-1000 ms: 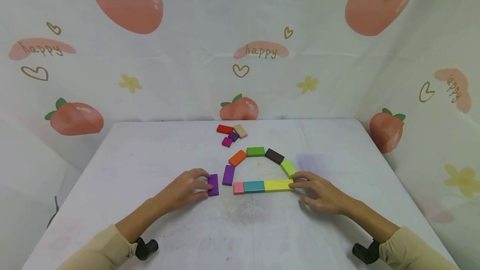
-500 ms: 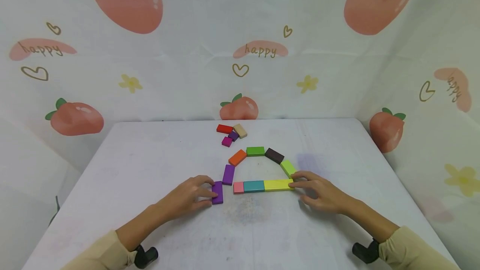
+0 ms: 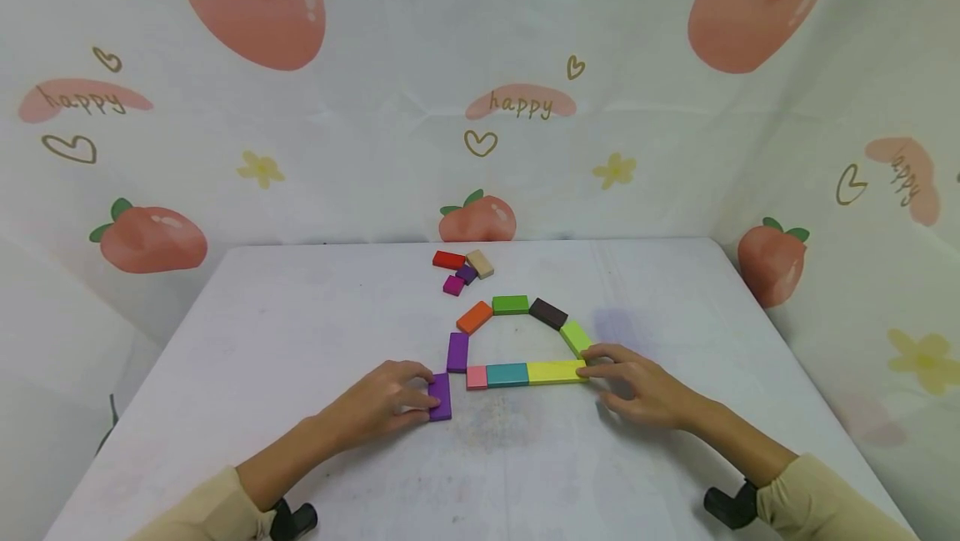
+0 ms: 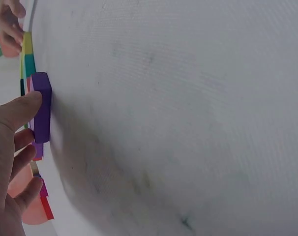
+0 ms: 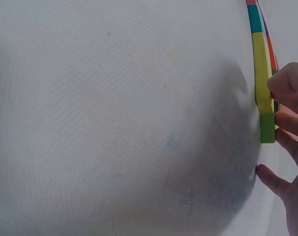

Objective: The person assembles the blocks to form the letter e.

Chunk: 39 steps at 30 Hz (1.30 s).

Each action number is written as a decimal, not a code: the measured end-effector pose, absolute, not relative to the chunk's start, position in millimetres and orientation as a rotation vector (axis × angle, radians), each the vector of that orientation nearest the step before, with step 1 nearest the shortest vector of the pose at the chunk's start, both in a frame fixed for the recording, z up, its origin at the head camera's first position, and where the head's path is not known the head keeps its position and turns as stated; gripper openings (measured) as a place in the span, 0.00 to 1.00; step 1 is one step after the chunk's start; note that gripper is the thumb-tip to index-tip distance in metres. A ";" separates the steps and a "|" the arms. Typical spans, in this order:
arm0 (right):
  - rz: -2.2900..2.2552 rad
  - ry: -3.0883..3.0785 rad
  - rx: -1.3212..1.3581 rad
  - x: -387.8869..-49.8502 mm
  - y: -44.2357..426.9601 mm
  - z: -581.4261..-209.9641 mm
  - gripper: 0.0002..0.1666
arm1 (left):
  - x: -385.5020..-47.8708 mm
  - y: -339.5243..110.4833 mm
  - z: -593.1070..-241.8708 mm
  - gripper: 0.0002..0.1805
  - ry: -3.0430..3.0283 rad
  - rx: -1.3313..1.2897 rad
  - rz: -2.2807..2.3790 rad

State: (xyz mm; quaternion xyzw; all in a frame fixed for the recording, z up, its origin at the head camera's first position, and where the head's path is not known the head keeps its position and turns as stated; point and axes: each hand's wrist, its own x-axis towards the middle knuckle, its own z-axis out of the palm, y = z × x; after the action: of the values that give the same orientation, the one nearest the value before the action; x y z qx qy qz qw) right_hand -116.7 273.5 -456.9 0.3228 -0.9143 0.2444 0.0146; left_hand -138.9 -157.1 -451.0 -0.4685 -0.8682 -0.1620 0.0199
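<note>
The purple block (image 3: 441, 398) lies on the table in your left hand's (image 3: 384, 397) grip, your thumb and fingertips pinching its left side. Its far end is just beside the second purple block (image 3: 457, 353); you cannot tell if their corners touch. To the right, a pink block (image 3: 476, 378), teal block (image 3: 507, 375) and yellow block (image 3: 552, 373) form a row. Your right hand (image 3: 643, 391), fingers loosely extended, touches the yellow block's right end and the lime block (image 3: 576, 338). Beyond the row, an orange block (image 3: 475, 317), green block (image 3: 510, 305) and dark brown block (image 3: 548, 313) continue an arch. Farther off, a red block (image 3: 448, 260) and beige block (image 3: 481, 263) lie on the white table (image 3: 337, 308).
</note>
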 end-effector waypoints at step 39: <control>0.730 -2.806 1.027 -117.0 274.3 -457.9 0.24 | -139.9 -135.8 -451.8 0.15 -2.682 -1.484 -0.458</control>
State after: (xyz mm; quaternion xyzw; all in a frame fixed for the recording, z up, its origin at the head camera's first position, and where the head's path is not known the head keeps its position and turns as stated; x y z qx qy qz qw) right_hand -117.0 274.3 -457.9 0.3336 -0.9118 0.2372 0.0328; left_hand -139.9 -135.8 -451.8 -0.4787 -0.8652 -0.1476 0.0211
